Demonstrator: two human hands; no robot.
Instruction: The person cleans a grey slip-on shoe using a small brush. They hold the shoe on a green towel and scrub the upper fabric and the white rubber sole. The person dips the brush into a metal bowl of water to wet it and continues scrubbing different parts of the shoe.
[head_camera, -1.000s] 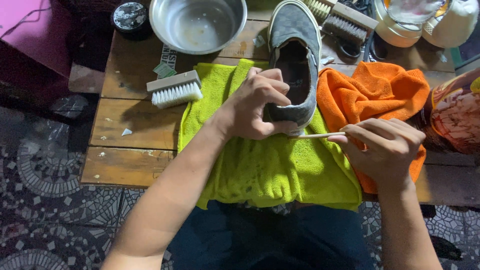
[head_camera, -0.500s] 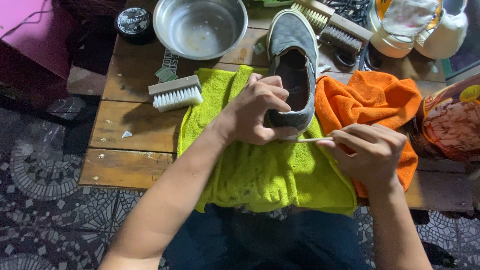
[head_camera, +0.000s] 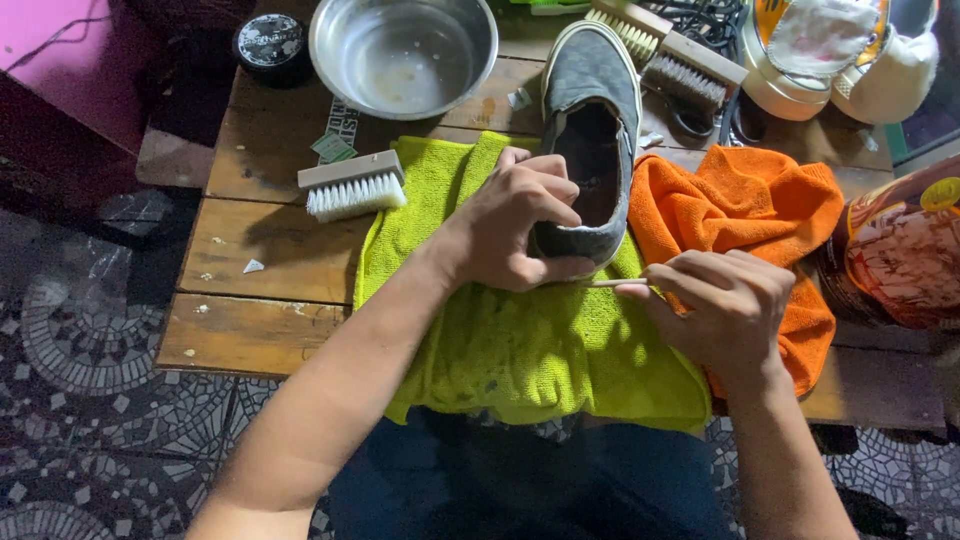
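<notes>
The left hand (head_camera: 515, 225) clamps the heel of a grey shoe (head_camera: 590, 130), which lies on a green cloth (head_camera: 520, 350) near the table's (head_camera: 270, 260) front edge, toe toward the back. The right hand (head_camera: 725, 305) pinches a thin stick (head_camera: 612, 283), its tip touching the heel. An orange cloth (head_camera: 750, 200) lies to the right, a white brush (head_camera: 352, 185) to the left, and a steel bowl (head_camera: 403, 55) at the back edge.

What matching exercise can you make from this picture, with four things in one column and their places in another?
Things:
1. shoe
2. white brush
3. metal bowl
4. thin stick

Places:
A. at the far edge of the table, left of the shoe's toe
B. in the right hand
C. on bare wood, left of the green cloth
D. gripped at the heel by the left hand

Pairs: 1-D, 2-C, 3-A, 4-B
</notes>
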